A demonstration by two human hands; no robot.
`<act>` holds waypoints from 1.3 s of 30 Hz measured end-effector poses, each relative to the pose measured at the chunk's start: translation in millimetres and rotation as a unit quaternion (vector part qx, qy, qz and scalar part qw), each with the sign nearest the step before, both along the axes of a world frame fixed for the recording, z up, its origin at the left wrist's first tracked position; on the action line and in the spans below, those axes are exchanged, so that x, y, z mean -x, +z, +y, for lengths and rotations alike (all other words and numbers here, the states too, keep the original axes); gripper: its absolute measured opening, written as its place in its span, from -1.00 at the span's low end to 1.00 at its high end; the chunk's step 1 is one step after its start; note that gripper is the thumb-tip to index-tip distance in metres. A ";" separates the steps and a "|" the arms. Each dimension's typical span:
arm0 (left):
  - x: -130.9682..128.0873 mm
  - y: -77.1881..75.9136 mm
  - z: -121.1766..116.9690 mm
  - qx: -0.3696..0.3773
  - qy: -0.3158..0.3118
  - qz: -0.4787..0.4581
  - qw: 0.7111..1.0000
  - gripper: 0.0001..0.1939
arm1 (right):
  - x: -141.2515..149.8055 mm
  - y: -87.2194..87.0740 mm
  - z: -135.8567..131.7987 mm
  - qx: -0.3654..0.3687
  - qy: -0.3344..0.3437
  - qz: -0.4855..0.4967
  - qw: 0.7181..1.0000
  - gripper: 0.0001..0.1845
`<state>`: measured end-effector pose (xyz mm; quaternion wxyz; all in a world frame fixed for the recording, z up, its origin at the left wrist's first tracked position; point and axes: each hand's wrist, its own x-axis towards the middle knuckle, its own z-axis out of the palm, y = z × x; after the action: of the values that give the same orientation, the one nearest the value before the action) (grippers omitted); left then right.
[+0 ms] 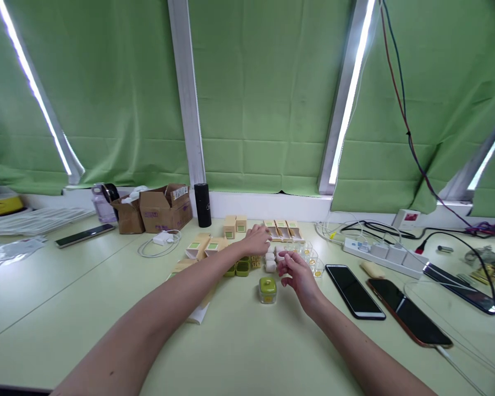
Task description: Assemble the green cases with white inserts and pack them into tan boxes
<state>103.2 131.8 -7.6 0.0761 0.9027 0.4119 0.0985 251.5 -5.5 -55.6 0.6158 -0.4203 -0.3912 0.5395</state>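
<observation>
My left hand [257,240] reaches across to the front of several open beige boxes [283,230]. Its fingers bend down and close together; whatever is between them is hidden. Below its wrist stand green caps [242,268] and small yellow pieces [256,262]. My right hand [299,275] hovers beside white blocks [270,264] and clear containers [317,268], with loosely curled fingers apart and nothing visible in them. Between my forearms a small clear jar with a green lid [268,290] stands upright on the table. Partly behind my left forearm lie beige boxes with green labels [215,246].
Two closed beige boxes [235,226] stand at the back. A black phone [355,291], another phone [408,312] and a white power strip [381,254] with cables are on the right. Cardboard cartons [165,209], a black bottle [202,205] and a coiled white charger [163,238] stand left.
</observation>
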 end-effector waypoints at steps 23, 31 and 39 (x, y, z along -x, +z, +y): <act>-6.2 -7.9 45.1 0.038 0.002 -0.098 0.994 -0.56 | -3.7 1.2 2.3 0.006 0.021 -0.005 1.000 -0.36; 47.4 14.8 -32.6 -0.025 -0.079 -0.154 0.985 -0.45 | -14.0 9.8 7.3 -0.018 0.002 0.018 1.000 -0.33; 77.2 16.9 -135.3 -0.111 -0.154 -0.052 0.980 -0.48 | -13.8 24.8 3.5 -0.052 0.018 0.062 0.997 -0.36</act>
<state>26.0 -3.5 9.3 0.0110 0.9519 0.2497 0.1771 265.2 -1.9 -30.8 0.6504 -0.3460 -0.3872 0.5544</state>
